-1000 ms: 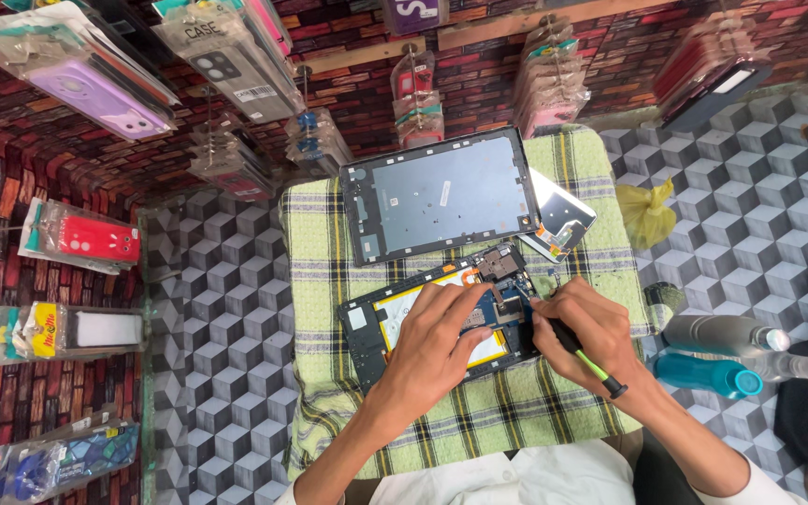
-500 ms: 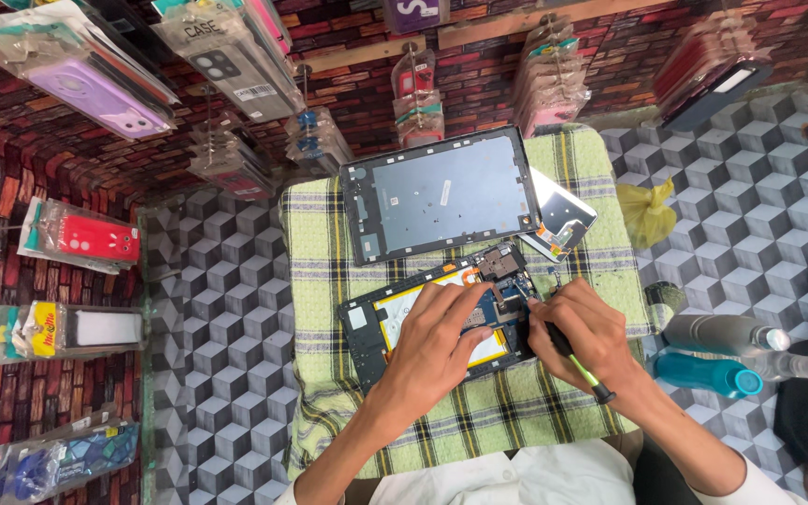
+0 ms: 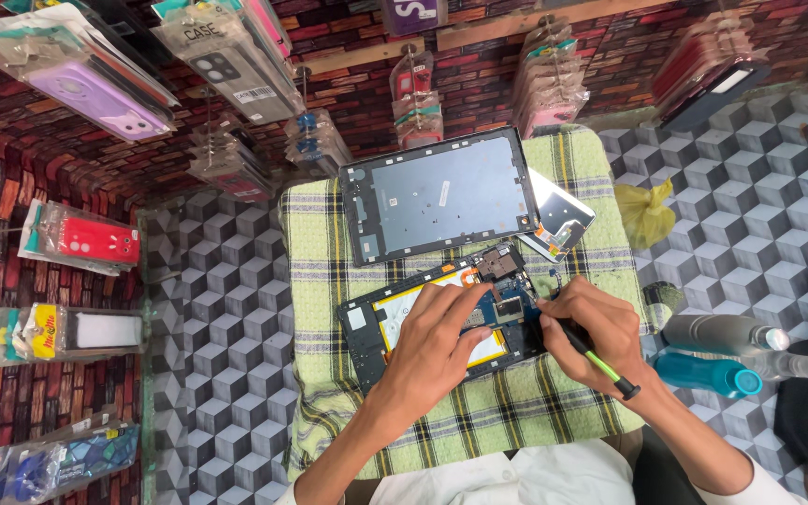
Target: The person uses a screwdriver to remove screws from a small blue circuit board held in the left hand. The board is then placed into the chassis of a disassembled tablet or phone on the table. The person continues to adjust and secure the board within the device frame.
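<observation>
— Where are the hands?

— Both low over the opened tablet (image 3: 441,318), which lies on the checked cloth (image 3: 479,411) near the body. The left hand (image 3: 437,351) lies flat on it, fingers (image 3: 465,304) spread and released, covering part of the yellow battery; it grips nothing.

— And the right?

— The right hand (image 3: 596,327) sits at the tablet's right edge, fingers clenched around a screwdriver (image 3: 596,360) with a black and green handle. The handle sticks out toward the wrist; the tip goes in under the fingers, at the blue board beside the battery. I cannot tell exactly where it touches.

— So the tablet is under both hands?

— Under the left, and just left of the right fingertips. Its left half shows bare, dark frame and battery.

— Farther out?

— Beyond the tablet, on the same cloth, lies the grey back cover (image 3: 437,196), inner side up. A small shiny panel (image 3: 558,220) touches its right corner. Right of the cloth, on the cube-patterned bench (image 3: 217,318), lie a yellow bag (image 3: 645,210) and bottles (image 3: 713,351), one teal. Farthest, packaged phone cases (image 3: 123,98) hang along the brick-patterned wall.
</observation>
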